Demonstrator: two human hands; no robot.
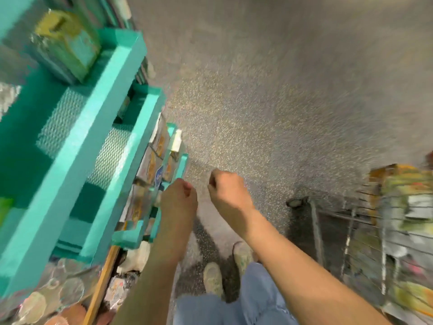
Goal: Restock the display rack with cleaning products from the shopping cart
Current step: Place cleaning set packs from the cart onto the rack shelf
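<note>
In the head view, the left hand (179, 200) is seen at the turquoise display rack (105, 118), fingers curled, nothing held. At 3 o'clock from it, the right hand (228, 190) is also curled and empty. Blurred cleaning products (407, 198) are seen in the shopping cart (351, 235) at 3 o'clock.

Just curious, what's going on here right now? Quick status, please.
Left hand and right hand curled, holding nothing. Rack part stocked, cart still loaded. Nothing in the way.
</note>
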